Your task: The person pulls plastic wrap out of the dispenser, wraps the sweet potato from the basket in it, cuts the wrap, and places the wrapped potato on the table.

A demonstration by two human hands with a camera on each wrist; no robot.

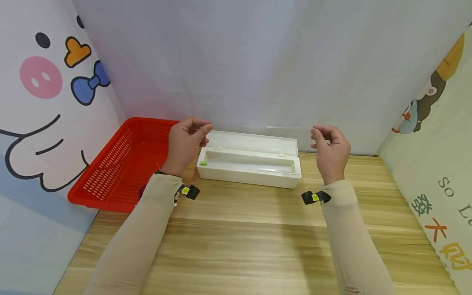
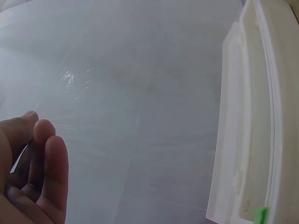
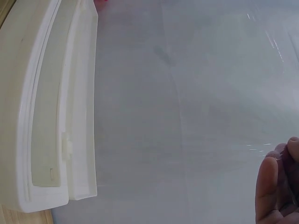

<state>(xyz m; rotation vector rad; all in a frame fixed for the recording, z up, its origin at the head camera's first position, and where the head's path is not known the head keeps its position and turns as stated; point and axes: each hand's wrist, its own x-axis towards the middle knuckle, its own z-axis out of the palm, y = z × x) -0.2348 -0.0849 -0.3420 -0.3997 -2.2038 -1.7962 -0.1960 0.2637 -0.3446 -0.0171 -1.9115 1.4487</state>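
A sheet of clear cling film (image 2: 69, 78) stretches between my two hands, showing mainly as glints and fine creases. My left hand (image 1: 184, 145) pinches one side of it between thumb and fingertips. My right hand (image 1: 332, 153) pinches the opposite side in the same way. Below and between the hands, a long white cling film dispenser (image 1: 250, 178) lies on the table, its lid (image 1: 258, 143) raised at the back. A green slider (image 1: 203, 163) sits at the dispenser's left end. In the right wrist view the film (image 3: 275, 44) reaches the fingertips.
To the left stands a red perforated basket (image 1: 110, 159), partly behind my left forearm, with a dark red item (image 1: 141, 190) inside. A pale curtain (image 1: 258, 61) hangs close behind the dispenser. Printed cloth (image 1: 435, 164) borders the wooden table (image 1: 239, 246) on the right.
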